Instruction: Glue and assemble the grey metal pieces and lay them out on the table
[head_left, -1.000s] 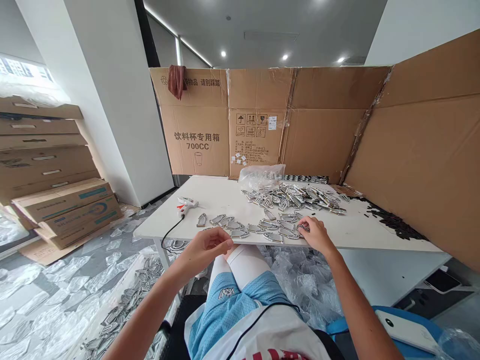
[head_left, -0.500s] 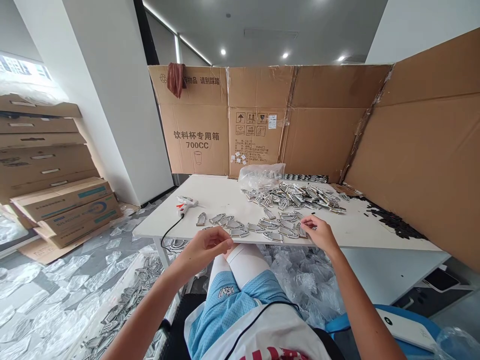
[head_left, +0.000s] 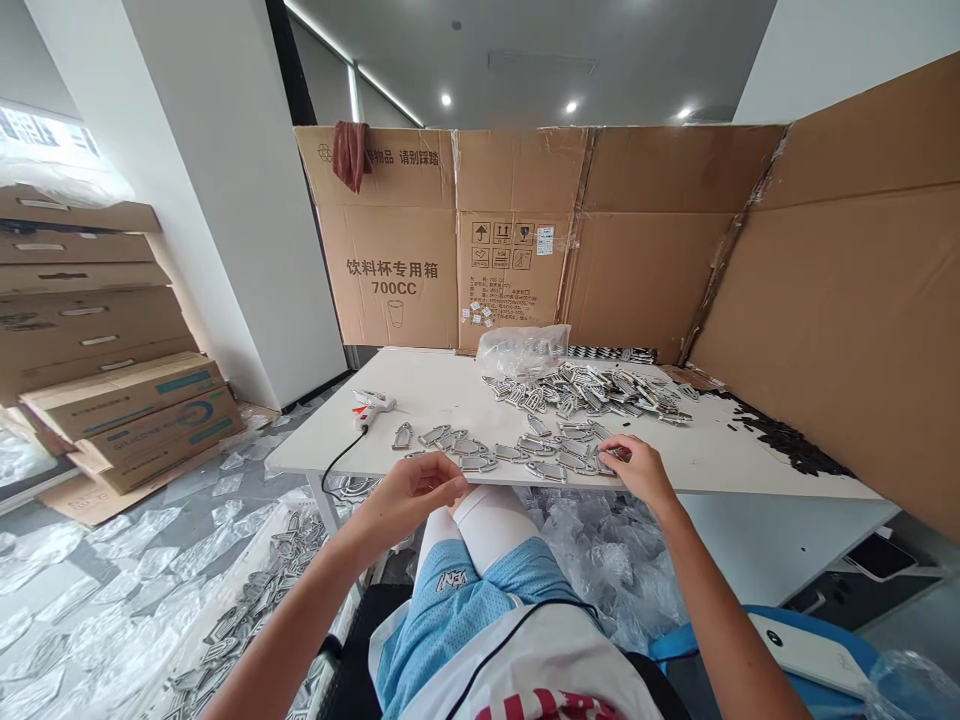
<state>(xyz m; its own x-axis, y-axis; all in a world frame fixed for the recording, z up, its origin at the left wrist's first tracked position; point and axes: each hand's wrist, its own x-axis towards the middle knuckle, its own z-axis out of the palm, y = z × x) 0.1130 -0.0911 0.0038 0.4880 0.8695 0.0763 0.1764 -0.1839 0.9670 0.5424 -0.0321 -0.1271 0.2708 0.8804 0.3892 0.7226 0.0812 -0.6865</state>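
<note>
At the near edge of the white table [head_left: 435,375], my right hand [head_left: 636,468] bends over the right end of a loose row of arch-shaped metal pieces [head_left: 510,453]. Its thumb and forefinger close at the outermost metal piece [head_left: 604,464]; the fingers partly cover it, so the grip is hard to see. My left hand [head_left: 420,492] hovers over my lap at the table edge, fingers curled in toward the thumb. Whether anything small sits between them is hidden. Left of the row, one metal piece [head_left: 403,436] lies apart.
Behind the row is a heap of metal pieces [head_left: 600,392] beside a clear plastic bag [head_left: 523,352]. A white glue gun [head_left: 372,408] with a trailing cord lies left. Black strips [head_left: 787,440] line the right side. Cardboard walls [head_left: 517,180] enclose the back and right.
My right hand has shifted very slightly left and down, its fingertips closer to the outermost metal piece. My left hand stays practically where it was.
</note>
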